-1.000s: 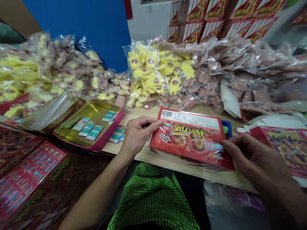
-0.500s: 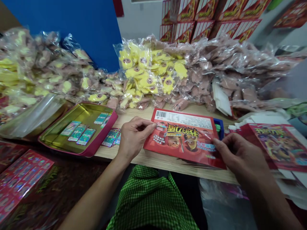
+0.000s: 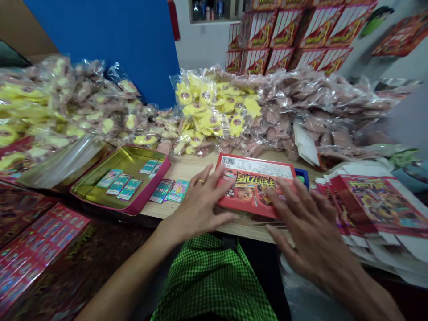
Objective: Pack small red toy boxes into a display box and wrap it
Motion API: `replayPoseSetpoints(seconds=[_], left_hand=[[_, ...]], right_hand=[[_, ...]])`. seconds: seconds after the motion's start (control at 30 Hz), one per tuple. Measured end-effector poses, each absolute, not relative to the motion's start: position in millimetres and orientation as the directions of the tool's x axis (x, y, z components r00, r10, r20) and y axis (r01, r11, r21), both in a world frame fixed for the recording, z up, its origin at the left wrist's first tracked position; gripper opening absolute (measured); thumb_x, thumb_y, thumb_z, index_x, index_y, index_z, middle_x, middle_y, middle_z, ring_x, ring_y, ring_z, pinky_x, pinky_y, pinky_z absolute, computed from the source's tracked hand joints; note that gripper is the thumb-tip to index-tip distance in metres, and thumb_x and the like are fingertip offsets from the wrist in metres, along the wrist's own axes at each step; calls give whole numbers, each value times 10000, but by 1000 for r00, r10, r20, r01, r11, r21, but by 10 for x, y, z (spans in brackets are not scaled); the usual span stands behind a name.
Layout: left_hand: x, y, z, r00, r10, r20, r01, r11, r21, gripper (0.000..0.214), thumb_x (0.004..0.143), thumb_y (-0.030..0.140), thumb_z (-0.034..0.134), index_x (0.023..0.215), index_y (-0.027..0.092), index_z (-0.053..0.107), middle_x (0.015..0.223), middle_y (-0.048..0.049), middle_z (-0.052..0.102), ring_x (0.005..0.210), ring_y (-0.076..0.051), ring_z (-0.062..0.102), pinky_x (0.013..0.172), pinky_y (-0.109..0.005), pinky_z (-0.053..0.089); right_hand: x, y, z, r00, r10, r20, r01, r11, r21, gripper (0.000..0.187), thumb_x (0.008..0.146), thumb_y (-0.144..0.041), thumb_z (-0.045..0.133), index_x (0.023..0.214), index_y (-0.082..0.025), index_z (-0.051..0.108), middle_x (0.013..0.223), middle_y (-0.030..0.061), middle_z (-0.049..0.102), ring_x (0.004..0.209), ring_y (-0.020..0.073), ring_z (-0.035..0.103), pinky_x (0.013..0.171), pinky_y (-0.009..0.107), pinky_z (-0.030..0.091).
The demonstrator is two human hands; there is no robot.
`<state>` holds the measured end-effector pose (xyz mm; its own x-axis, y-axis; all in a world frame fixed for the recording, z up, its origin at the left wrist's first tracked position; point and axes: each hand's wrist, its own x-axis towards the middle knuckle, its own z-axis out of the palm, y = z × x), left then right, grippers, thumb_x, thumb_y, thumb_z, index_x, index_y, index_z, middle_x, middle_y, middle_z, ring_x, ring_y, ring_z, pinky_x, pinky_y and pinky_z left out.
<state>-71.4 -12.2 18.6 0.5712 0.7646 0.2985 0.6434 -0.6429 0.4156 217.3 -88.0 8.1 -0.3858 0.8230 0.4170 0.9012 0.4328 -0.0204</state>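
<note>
A red printed cardboard box (image 3: 249, 196) with a white barcode panel lies on the wooden table in front of me. My left hand (image 3: 203, 200) is open, its fingers spread over the box's left end; a ring shows on one finger. Over the right end, my right hand (image 3: 301, 218) is open too, fingers stretched out and a little blurred. Neither hand wraps round the box. Behind its right corner a piece of a blue tray (image 3: 302, 174) peeks out. Small printed cards (image 3: 179, 191) lie on the table to the left of my left hand.
At left stands a gold-lined tin (image 3: 96, 189) with several cards in it. Bagged yellow plush toys (image 3: 217, 107) and bagged brownish toys (image 3: 321, 96) are heaped along the back. Flattened cartons (image 3: 377, 200) are stacked at right. Stacked red boxes (image 3: 261, 31) stand against the wall.
Both hands have gone from pinching the box's edges to lying spread over it. The box now rests flatter on the table. My view has shifted slightly, showing more of the cards at left.
</note>
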Motion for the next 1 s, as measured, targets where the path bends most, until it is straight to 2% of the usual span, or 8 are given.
replayPoseSetpoints(seconds=[0.13, 0.3, 0.43, 0.53, 0.63, 0.77, 0.9, 1.0], left_hand=[[-915, -121, -82, 458, 882, 112, 686, -430, 587, 1179, 769, 731, 763, 1669, 270, 157, 1717, -185, 241, 1576, -416, 250, 1232, -628, 327], [-724, -210, -79, 392, 896, 211, 475, -393, 787, 628, 974, 529, 601, 1518, 243, 474, 1321, -130, 697, 1100, -270, 700, 974, -416, 555], [-506, 119, 275, 234, 925, 298, 553, -379, 742, 399, 1019, 499, 480, 1214, 218, 685, 917, -57, 754, 758, -206, 663, 686, -298, 487], [-442, 524, 476, 242, 938, 247, 640, -346, 686, 340, 1004, 413, 471, 935, 205, 730, 834, -56, 733, 775, -218, 656, 690, -298, 474], [-422, 747, 556, 271, 937, 220, 723, -349, 596, 317, 983, 336, 450, 923, 185, 721, 949, -92, 754, 905, -260, 688, 839, -370, 529], [-329, 725, 503, 437, 806, 401, 715, -581, 389, 484, 1025, 382, 358, 1380, 155, 595, 1500, -178, 577, 1422, -325, 501, 1185, -516, 382], [-218, 726, 349, 641, 751, 156, 704, -657, 271, 647, 1018, 409, 280, 1534, 51, 437, 1676, -212, 330, 1597, -348, 217, 1289, -558, 183], [-214, 769, 288, 625, 781, 12, 749, -603, 273, 736, 1024, 513, 227, 1612, 80, 323, 1724, -177, 200, 1614, -360, 134, 1293, -576, 141]], right_hand=[[2592, -948, -252, -163, 938, 306, 944, 238, -227, 781, 1043, -622, 380, 1676, -221, 160, 1683, 162, 258, 1541, 385, 260, 1207, 648, 316], [2482, -991, -214, -83, 982, 169, 784, 169, -598, 591, 1042, -591, 392, 1448, -189, 541, 1521, 162, 510, 1403, 344, 486, 1132, 530, 450], [2314, -624, 175, 61, 964, 259, 833, 94, -546, 523, 1042, -550, 280, 925, -199, 650, 1042, 141, 712, 1001, 313, 658, 910, 450, 512], [2414, -233, 374, 175, 979, 106, 909, -119, -399, 571, 1046, -480, 204, 692, -217, 567, 856, 167, 709, 880, 323, 672, 796, 413, 508], [2441, 5, 497, 180, 983, 30, 931, -161, -327, 535, 1046, -387, 227, 864, -171, 680, 987, 212, 728, 983, 361, 688, 854, 441, 524], [1967, -18, 575, 30, 966, 258, 959, 46, -280, 601, 1061, -358, 234, 1448, 1, 521, 1509, 261, 495, 1411, 368, 468, 1188, 507, 373], [1437, -61, 514, -259, 958, 123, 944, 278, -176, 692, 1087, -412, 286, 1585, 65, 335, 1659, 241, 240, 1568, 357, 184, 1303, 516, 168], [1502, -5, 439, -169, 986, 8, 971, 168, -170, 704, 1085, -423, 314, 1609, 47, 301, 1670, 230, 201, 1572, 364, 144, 1305, 526, 145]])
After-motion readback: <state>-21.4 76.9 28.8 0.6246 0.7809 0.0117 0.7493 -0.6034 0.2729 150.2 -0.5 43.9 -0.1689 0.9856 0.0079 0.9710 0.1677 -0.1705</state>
